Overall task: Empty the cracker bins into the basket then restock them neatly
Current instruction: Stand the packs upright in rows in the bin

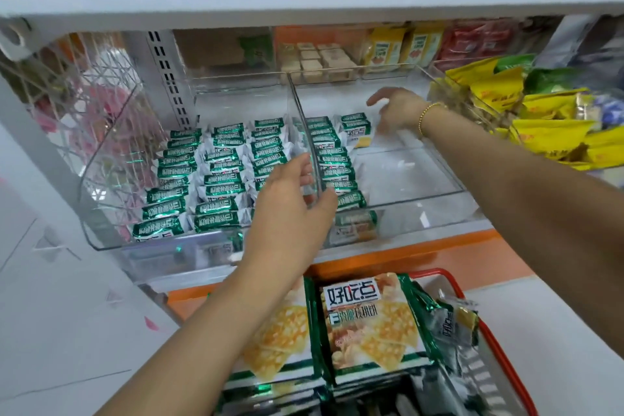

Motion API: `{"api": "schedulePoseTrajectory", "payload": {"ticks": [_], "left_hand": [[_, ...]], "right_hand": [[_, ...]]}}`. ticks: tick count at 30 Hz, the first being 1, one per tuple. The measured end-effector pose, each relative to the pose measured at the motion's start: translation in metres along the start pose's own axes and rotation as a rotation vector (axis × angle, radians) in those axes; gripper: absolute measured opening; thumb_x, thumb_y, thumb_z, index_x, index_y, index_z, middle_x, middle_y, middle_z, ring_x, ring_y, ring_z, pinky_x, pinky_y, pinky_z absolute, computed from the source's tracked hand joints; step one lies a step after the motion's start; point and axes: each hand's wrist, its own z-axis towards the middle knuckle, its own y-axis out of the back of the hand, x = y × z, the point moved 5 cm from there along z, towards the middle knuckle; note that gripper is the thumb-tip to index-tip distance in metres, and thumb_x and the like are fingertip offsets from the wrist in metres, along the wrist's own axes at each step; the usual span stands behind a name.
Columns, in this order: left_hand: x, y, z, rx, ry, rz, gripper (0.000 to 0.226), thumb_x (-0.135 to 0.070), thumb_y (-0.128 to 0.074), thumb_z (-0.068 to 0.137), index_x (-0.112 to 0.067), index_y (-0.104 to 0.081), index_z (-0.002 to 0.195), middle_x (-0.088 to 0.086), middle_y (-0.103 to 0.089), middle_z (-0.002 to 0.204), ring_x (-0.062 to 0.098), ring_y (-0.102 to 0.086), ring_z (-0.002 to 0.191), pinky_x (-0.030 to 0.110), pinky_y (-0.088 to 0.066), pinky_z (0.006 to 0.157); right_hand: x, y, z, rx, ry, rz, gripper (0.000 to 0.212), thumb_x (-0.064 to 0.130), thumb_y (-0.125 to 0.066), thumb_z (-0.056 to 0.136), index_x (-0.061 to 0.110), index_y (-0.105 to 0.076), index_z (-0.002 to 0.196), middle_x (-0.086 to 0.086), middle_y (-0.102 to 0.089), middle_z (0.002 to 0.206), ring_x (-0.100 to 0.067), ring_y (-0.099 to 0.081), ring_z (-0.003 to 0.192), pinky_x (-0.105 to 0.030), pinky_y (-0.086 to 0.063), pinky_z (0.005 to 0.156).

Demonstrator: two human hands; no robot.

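Shop shelving [304, 3] fills my view, with two clear bins side by side on the lower tier and a red-rimmed basket [499, 341] below, holding big cracker bags [368, 324].

The left bin [101, 159] is packed with green cracker packets [216, 176] in tidy rows. The right bin [439, 162] has only one column [334, 162] along its near wall and a few packets at the back [354, 127]; most of its floor is bare, so restocking looks roughly half done to me.

My left grip [290, 192] is pinching the dividing wall [304, 118] between the bins, thumb on one side and fingers on the other. My right grip [395, 111] is spread loose over the back packets, holding nothing I can make out, though it is blurred.

Risks as I judge them:
- A tug on that wall could shift a bin and topple the rows leaning inside it.
- Dragging the right forearm back low might sweep the lone column askew.
- The right wrist sits close to the yellow packets [547, 132] next door, so a wide swing could knock some over the edge.
- A loose packet [456, 317] perched near the basket rim may slide out if bumped.
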Motion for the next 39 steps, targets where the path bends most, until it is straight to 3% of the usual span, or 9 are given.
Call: {"api": "schedulePoseTrajectory", "payload": {"ticks": [4,9,13,16,21,30,33,36,39], "left_hand": [[-0.007,-0.013,-0.021,0.016,-0.016,0.036,0.065,-0.023,-0.060,0.091,-0.013,-0.028,0.147,0.004,-0.035,0.147,0.015,-0.040,0.129,0.030,-0.031,0.112],[-0.032,-0.035,-0.067,0.023,-0.152,0.138,0.051,-0.022,-0.057,0.092,-0.019,-0.038,0.140,-0.006,-0.038,0.131,0.003,-0.038,0.117,0.004,-0.022,0.092],[-0.040,-0.077,-0.109,0.240,-0.150,0.047,0.011,-0.016,-0.057,0.090,-0.025,-0.060,0.096,-0.007,-0.058,0.098,0.002,-0.054,0.084,0.010,-0.043,0.074],[-0.031,-0.113,-0.138,0.444,-0.099,0.133,0.012,-0.022,-0.053,0.094,-0.018,-0.063,0.090,-0.003,-0.063,0.089,0.009,-0.057,0.080,0.018,-0.043,0.068],[0.015,-0.163,-0.179,0.594,0.160,0.102,0.016,-0.022,-0.050,0.097,-0.015,-0.063,0.092,0.003,-0.064,0.091,0.011,-0.057,0.076,0.017,-0.044,0.064],[0.071,-0.254,-0.216,0.494,0.765,0.001,0.033,-0.034,-0.060,0.091,-0.001,-0.057,0.088,0.001,-0.044,0.063,0.012,-0.041,0.051,0.020,-0.031,0.038],[0.076,-0.276,-0.215,0.434,0.807,0.004,0.042,-0.043,-0.064,0.086,-0.005,-0.056,0.072,0.006,-0.057,0.070,0.021,-0.057,0.067,0.025,-0.050,0.062],[0.089,-0.287,-0.216,0.452,0.829,0.208,0.069,-0.054,-0.057,0.085,0.000,-0.050,0.128,0.015,-0.053,0.129,0.028,-0.051,0.118,0.035,-0.046,0.097],[0.091,-0.287,-0.216,0.450,0.883,0.172,0.060,-0.043,-0.057,0.090,0.001,-0.047,0.130,0.015,-0.050,0.131,0.027,-0.051,0.119,0.030,-0.046,0.092]], "right_hand": [[0.023,0.023,-0.081,-0.004,0.180,-0.119,0.017,0.022,-0.068,0.087,0.006,-0.067,0.088,-0.009,-0.069,0.078,-0.014,-0.063,0.064,-0.031,-0.056,0.073],[0.005,0.034,-0.195,0.236,0.288,-0.297,0.031,0.039,-0.067,0.085,0.011,-0.064,0.072,0.001,-0.066,0.060,-0.006,-0.061,0.052,-0.007,-0.042,0.049],[-0.052,0.009,-0.236,0.432,0.210,-0.451,0.029,0.046,-0.069,0.079,0.018,-0.066,0.074,0.003,-0.068,0.064,-0.012,-0.064,0.062,-0.024,-0.050,0.065],[-0.102,-0.020,-0.245,0.490,0.147,-0.567,0.030,0.045,-0.067,0.082,0.016,-0.069,0.090,0.002,-0.069,0.087,-0.018,-0.064,0.087,-0.034,-0.050,0.078],[-0.163,-0.065,-0.238,0.394,0.082,-0.661,0.048,0.037,-0.063,0.089,0.011,-0.054,0.129,-0.009,-0.055,0.130,-0.025,-0.050,0.119,-0.035,-0.042,0.098],[-0.178,-0.141,-0.235,0.293,0.086,-0.651,0.038,0.029,-0.057,0.092,0.007,-0.051,0.123,-0.011,-0.058,0.122,-0.027,-0.048,0.116,-0.037,-0.038,0.102],[-0.184,-0.142,-0.235,0.198,0.025,-0.671,0.037,0.017,-0.054,0.092,0.007,-0.047,0.127,-0.012,-0.054,0.126,-0.030,-0.040,0.122,-0.040,-0.041,0.095],[-0.194,-0.139,-0.235,0.181,-0.008,-0.648,0.039,0.017,-0.056,0.092,0.007,-0.046,0.128,-0.012,-0.051,0.131,-0.031,-0.038,0.126,-0.041,-0.039,0.096],[-0.202,-0.136,-0.237,0.197,-0.054,-0.599,0.042,0.025,-0.062,0.089,0.010,-0.050,0.126,-0.010,-0.050,0.128,-0.029,-0.040,0.122,-0.038,-0.041,0.095]]}}
